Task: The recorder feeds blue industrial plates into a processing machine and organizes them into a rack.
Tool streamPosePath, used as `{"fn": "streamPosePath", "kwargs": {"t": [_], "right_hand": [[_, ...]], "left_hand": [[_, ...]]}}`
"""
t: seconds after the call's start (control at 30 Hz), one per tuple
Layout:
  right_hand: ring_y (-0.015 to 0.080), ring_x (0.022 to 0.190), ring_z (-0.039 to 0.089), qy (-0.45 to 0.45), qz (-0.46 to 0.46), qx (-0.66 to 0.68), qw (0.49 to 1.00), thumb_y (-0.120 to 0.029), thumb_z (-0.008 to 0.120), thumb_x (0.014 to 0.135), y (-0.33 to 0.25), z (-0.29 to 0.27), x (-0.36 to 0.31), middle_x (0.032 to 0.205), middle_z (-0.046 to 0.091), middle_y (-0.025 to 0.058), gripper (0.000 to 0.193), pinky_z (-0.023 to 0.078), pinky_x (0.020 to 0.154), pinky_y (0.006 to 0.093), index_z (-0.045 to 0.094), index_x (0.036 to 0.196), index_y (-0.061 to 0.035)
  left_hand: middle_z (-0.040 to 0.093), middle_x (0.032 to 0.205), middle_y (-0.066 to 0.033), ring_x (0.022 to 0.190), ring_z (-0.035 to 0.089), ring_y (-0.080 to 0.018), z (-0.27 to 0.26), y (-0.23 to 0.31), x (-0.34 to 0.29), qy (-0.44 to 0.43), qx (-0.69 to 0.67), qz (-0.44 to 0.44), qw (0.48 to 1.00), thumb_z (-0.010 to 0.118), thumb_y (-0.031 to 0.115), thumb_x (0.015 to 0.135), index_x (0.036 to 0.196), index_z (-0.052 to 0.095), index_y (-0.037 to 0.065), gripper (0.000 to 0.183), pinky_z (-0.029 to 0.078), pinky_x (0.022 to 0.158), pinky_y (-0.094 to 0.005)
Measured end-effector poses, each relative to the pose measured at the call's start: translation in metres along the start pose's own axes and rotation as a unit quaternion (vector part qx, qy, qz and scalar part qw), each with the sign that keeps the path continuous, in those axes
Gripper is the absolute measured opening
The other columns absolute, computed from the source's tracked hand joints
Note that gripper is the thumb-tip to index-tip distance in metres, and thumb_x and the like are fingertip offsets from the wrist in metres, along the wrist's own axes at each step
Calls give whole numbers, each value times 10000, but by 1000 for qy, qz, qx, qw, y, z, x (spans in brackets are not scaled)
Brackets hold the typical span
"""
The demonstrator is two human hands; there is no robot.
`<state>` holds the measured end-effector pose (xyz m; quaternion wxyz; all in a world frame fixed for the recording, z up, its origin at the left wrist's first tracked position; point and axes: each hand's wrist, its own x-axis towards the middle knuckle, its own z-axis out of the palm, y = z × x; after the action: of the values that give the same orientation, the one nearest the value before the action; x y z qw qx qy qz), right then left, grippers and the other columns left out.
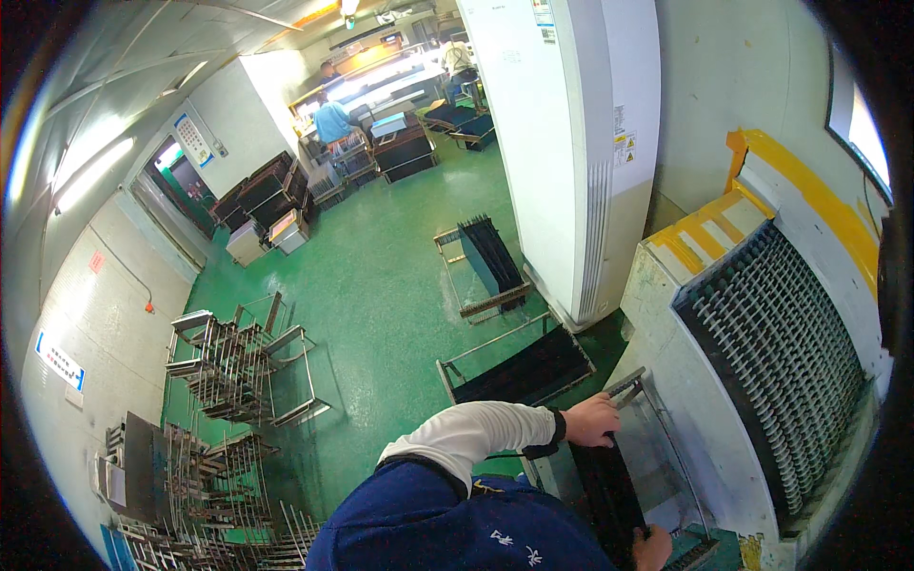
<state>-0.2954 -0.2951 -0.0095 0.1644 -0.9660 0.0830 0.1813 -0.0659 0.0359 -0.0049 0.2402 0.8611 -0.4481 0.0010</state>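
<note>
Dark flat panels (609, 481) stand close together in a metal rack (671, 443) at the lower right. My left hand (590, 421) is closed on the far end of these dark panels, by the rack's toothed end bar. At their near end my right hand (652, 549) is curled round the edge, partly cut off by the lower rim. My left arm, in a white sleeve, reaches across; my right forearm is out of view. How many panels my fingers hold cannot be made out.
A roller conveyor (776, 352) with yellow tape stands just right of the rack. Ahead are a second panel rack (528, 371), a third (490, 262) and a tall white cabinet (562, 152). Metal racks (228, 371) crowd the left. People (333, 119) sit at a lit bench far back.
</note>
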Motion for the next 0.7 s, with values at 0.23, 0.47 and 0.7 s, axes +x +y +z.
{"fn": "streamPosePath", "kwargs": {"t": [0.23, 0.47, 0.7], "right_hand": [[420, 977, 677, 8, 5, -6, 1000, -533, 581, 942, 0, 2, 1, 1036, 722, 195, 470, 526, 826, 526, 722, 1116, -119], [417, 952, 684, 23, -7, -9, 1000, -532, 589, 938, 7, 8, 2, 1012, 726, 190, 454, 532, 805, 527, 727, 1091, -127], [421, 933, 684, 16, -4, -13, 1000, -529, 592, 937, 6, 8, 4, 992, 727, 186, 446, 533, 794, 531, 727, 1074, -126]], "left_hand": [[661, 881, -85, 978, 602, -305, 0, 0, 0, 1, -12, -4, 1000, 790, 381, 727, 813, 680, 103, 311, 419, 933, -438], [660, 882, -82, 985, 604, -303, 3, -2, -1, 6, -6, -1, 1000, 790, 388, 725, 823, 689, 108, 313, 420, 935, -440], [662, 889, -77, 984, 609, -297, 1, 0, 1, -11, 4, -10, 1000, 782, 396, 733, 822, 697, 112, 310, 417, 941, -436]]}}
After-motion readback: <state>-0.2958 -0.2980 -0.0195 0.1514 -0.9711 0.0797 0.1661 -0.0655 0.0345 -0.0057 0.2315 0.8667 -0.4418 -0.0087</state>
